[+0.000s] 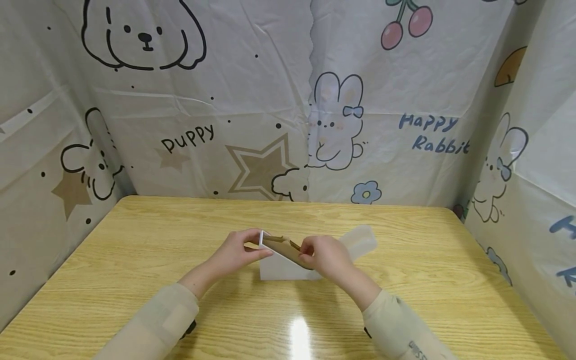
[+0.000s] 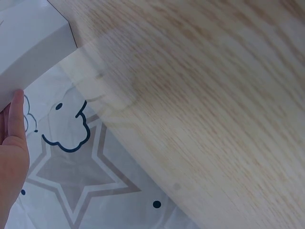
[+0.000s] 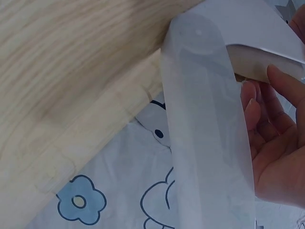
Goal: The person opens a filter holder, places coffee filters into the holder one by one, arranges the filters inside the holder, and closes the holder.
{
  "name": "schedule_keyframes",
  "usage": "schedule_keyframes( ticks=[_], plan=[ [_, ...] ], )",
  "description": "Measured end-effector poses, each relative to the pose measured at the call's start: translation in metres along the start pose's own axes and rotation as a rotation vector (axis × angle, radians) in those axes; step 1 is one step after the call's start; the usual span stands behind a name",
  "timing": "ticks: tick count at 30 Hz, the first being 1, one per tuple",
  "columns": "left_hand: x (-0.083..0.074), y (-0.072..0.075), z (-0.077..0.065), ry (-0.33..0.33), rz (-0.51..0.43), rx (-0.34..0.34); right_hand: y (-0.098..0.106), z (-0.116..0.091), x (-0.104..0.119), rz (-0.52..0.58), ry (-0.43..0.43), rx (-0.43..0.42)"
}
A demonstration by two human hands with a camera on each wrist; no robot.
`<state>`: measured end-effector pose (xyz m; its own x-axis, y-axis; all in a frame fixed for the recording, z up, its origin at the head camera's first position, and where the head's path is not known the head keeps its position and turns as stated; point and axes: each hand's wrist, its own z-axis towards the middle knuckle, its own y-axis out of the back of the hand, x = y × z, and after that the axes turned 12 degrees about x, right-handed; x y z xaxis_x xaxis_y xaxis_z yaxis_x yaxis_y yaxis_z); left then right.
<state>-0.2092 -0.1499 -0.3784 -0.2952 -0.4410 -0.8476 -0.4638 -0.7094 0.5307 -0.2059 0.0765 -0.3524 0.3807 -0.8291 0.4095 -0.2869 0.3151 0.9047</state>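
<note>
A white box [image 1: 284,270] with a slanted open top stands on the table in the head view. My left hand [image 1: 237,251] grips its left end, thumb on the near side and fingers behind. Brown folders or card pieces [image 1: 281,246] are inside the opening. With curled fingers my right hand [image 1: 330,256] pinches the brown material at the box's right part; the fingertips are partly hidden there. From the box's right end a translucent flap [image 1: 363,240] sticks out, and in the right wrist view this flap [image 3: 205,119] covers part of the scene beside the hand [image 3: 281,157].
A wooden table [image 1: 135,235] extends around the box. Printed cloth [image 1: 252,100] hangs behind it and at both sides. Light glares on the tabletop near the front.
</note>
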Motion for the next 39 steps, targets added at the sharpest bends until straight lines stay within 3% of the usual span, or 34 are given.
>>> schedule_keyframes(
  ticks=[7,12,18,27,39],
  plan=[
    [0.0,0.0,-0.001,0.006,0.005,-0.003,0.016,-0.006,-0.004,-0.01,-0.04,-0.059],
    [0.0,-0.001,-0.001,0.01,0.001,-0.001,0.034,-0.017,-0.013,-0.06,0.008,-0.096],
    [0.0,-0.001,-0.002,0.012,-0.003,-0.003,0.052,-0.032,-0.04,-0.127,0.017,-0.036],
    [0.0,0.0,-0.001,0.026,0.005,-0.012,0.07,-0.04,-0.074,0.052,-0.065,0.093],
    [0.001,-0.001,0.001,0.039,0.013,-0.017,0.067,-0.037,-0.071,0.109,-0.023,0.058]
  ],
)
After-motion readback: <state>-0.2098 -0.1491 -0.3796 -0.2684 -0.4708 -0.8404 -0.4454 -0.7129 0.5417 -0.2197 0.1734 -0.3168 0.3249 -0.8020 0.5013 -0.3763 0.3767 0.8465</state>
